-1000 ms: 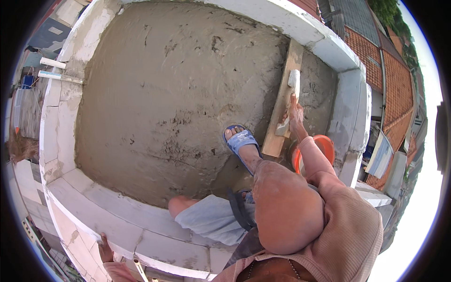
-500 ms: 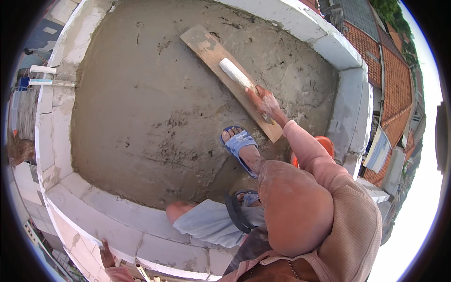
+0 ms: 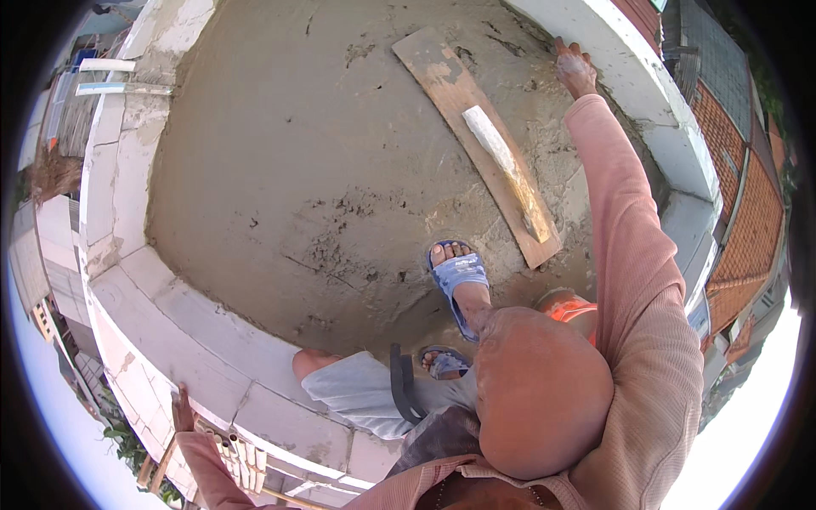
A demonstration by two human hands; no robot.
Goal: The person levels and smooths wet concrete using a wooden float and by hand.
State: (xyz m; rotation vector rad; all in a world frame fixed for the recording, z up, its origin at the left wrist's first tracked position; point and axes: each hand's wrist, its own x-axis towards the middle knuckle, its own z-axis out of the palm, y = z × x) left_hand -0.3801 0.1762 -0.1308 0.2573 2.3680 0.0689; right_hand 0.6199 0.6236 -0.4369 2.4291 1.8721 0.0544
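A wooden float (image 3: pixel 476 144), a long board with a pale, mortar-smeared handle (image 3: pixel 501 161), lies on wet grey mortar (image 3: pixel 280 119). Nothing holds the float. To its right, my right hand (image 3: pixel 575 70) reaches beside the far right block wall (image 3: pixel 637 76). Its fingers are bent and apart, with nothing visible in them; contact with the mortar or wall cannot be made out. At the lower left, my left hand (image 3: pixel 183 411) rests against the outer edge of the near block wall (image 3: pixel 204 387), fingers stretched out.
My feet, in blue sandals (image 3: pixel 459 272), stand within the walled area. An orange bucket (image 3: pixel 568 308) is close to my right knee, partly hidden. Pale pipes (image 3: pixel 123 87) cross the left wall. Bamboo poles (image 3: pixel 242 459) show outside the near wall; tiled roofs (image 3: pixel 748 212) lie beyond the right.
My right hand has let go of the float and moved up to the far right wall. The view has shifted. My left hand stays at the near wall's outer edge.
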